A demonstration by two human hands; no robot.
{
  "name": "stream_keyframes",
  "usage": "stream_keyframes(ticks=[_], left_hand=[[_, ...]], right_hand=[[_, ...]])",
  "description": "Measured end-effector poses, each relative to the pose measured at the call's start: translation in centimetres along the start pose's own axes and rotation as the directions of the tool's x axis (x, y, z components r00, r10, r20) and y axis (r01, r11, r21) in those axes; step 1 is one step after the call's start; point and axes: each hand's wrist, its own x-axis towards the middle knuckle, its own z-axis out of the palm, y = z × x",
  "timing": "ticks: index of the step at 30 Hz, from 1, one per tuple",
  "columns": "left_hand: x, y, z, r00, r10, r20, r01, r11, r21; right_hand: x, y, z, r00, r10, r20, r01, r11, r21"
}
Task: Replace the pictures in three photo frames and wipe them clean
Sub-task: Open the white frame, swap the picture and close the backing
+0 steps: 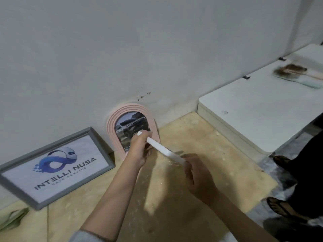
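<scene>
Both hands, left hand and right hand, are gripping a white frame edge-on, near the pink arched frame.

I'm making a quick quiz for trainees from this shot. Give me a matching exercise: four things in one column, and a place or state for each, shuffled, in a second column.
Things:
1. grey frame
2. pink arched frame
3. white frame
4. green cloth

Places or states:
A. held edge-on between both hands
B. lies at the lower left edge of the view
C. leans on the wall, shows a logo
D. stands against the wall, shows a vehicle

Pairs: 1-C, 2-D, 3-A, 4-B
</scene>
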Motion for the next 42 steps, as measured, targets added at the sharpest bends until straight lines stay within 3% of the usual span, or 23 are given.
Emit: stream_keyframes(ticks=[3, 7, 9, 11, 13, 15, 18, 20, 22, 27, 34, 38, 42], left_hand=[[-1.4, -0.2, -2.7, 0.995, -0.062, -0.081, 0.036, 0.957, -0.289], [-3.6, -0.7, -6.7, 0.988, -0.043, -0.148, -0.031, 0.887, -0.461], [-5.1, -1.1, -8.5, 0.982, 0.004, -0.191, -0.104, 0.851, -0.515], [-6.7, -1.5, -10.0, 0.986, 0.038, -0.164, -0.128, 0.802, -0.584], [-7.9, -2.3, -11.6, 0.987, 0.051, -0.154, -0.137, 0.774, -0.618], [-8.5, -3.3, -13.1, 0.984, 0.07, -0.162, -0.156, 0.769, -0.62], [-9.3, -4.7, -14.2, 0.931, 0.124, -0.345, -0.27, 0.868, -0.417], [-9.7, -6.0, -15.4, 0.802, 0.209, -0.56, -0.284, 0.957, -0.05], [-9.6, -7.6, -15.8, 0.757, 0.293, -0.584, -0.2, 0.955, 0.22], [-10.4, -11.5, -18.1, 0.792, 0.328, -0.515, -0.03, 0.863, 0.504], [-10.0, -14.9, -21.1, 0.884, 0.218, -0.414, 0.077, 0.805, 0.588], [-9.5, -15.9, -21.8, 0.916, 0.231, -0.328, 0.09, 0.679, 0.728], [-9.2, -16.8, -21.5, 0.93, 0.258, -0.262, 0.138, 0.417, 0.899]], right_hand=[[-1.4, -1.9, 1.9, 0.988, -0.149, 0.046, 0.15, 0.988, -0.026], [-1.7, -3.2, 3.5, 0.975, -0.195, 0.106, 0.205, 0.974, -0.094], [-1.1, -3.6, 4.0, 0.991, -0.069, 0.113, 0.088, 0.982, -0.169], [-0.3, -3.7, 4.5, 0.987, 0.148, 0.069, -0.133, 0.972, -0.192], [0.4, -4.1, 5.2, 0.91, 0.406, 0.082, -0.402, 0.914, -0.061], [0.7, -4.1, 5.9, 0.801, 0.545, 0.247, -0.568, 0.822, 0.029], [-0.1, -3.6, 6.8, 0.752, 0.578, 0.316, -0.596, 0.801, -0.046], [-0.9, -4.3, 8.0, 0.713, 0.593, 0.373, -0.614, 0.786, -0.075], [-2.0, -4.4, 8.3, 0.657, 0.645, 0.39, -0.663, 0.741, -0.11], [-4.3, -4.9, 10.4, 0.608, 0.632, 0.481, -0.643, 0.747, -0.168], [-6.9, -4.8, 12.0, 0.619, 0.531, 0.578, -0.421, 0.846, -0.326], [-8.8, -3.1, 13.2, 0.581, 0.497, 0.644, -0.293, 0.867, -0.404], [-9.2, -3.3, 13.3, 0.534, 0.455, 0.712, -0.115, 0.874, -0.473]])
